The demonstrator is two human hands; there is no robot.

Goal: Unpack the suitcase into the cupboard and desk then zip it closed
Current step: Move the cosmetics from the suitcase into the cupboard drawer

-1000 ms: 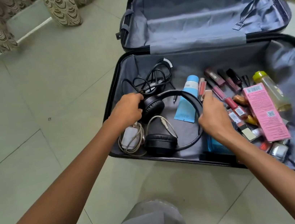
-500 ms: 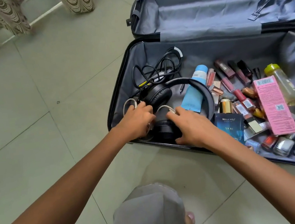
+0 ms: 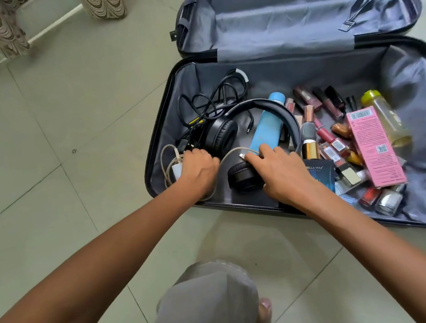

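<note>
Suitcase (image 3: 166,140) is lying open on the floor (image 3: 64,127) ahead, headphones (image 3: 266,104) in its near-left corner, band arching away to the right. Both hands are reaching in palm-down. My left hand (image 3: 199,168) is curling round the white cable (image 3: 228,155), and my right hand (image 3: 279,171) is clasping the lower earcup (image 3: 239,178), nearer the band.

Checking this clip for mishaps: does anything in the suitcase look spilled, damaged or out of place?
Nothing looks spilled or broken. It is only untidy: the black cables lie tangled against the headphones, the white cable that the right hand pinches loops over their lower ear cup, and the cosmetics lie in a loose heap.
</note>
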